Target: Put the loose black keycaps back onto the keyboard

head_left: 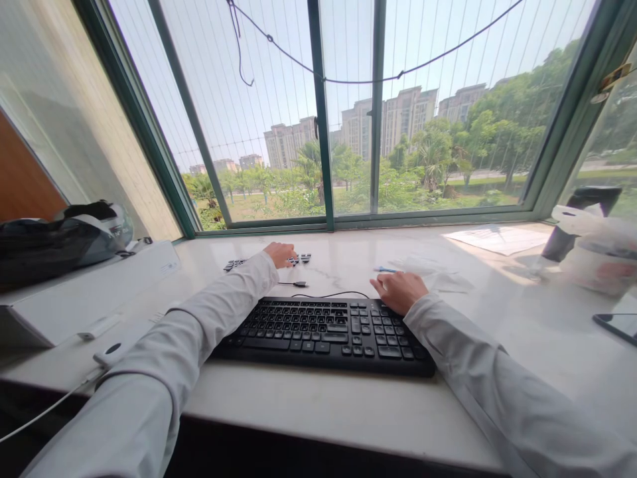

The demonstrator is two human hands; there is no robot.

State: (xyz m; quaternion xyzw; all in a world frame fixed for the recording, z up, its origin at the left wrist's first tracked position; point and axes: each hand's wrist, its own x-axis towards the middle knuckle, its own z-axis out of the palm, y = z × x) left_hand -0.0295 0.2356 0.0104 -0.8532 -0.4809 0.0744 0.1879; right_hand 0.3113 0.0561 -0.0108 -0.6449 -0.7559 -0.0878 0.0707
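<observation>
Keyboard, black, lies flat near the front edge of the white counter. Right hand at its back right corner, fingers loosely curled; can't tell if gripping. Just behind the keyboard, a cable plug. Farther back, left hand reaches over small dark pieces, fingers bent; any grasp unclear. Blue-tipped item near right hand. Beyond: green-framed window, trees, buildings.

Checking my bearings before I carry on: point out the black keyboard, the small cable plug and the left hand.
Black keyboard (pixel 303 326), head view: among its main keys.
Cable plug (pixel 300 284), head view: its dark body.
Left hand (pixel 280 254), head view: back of the hand.
</observation>
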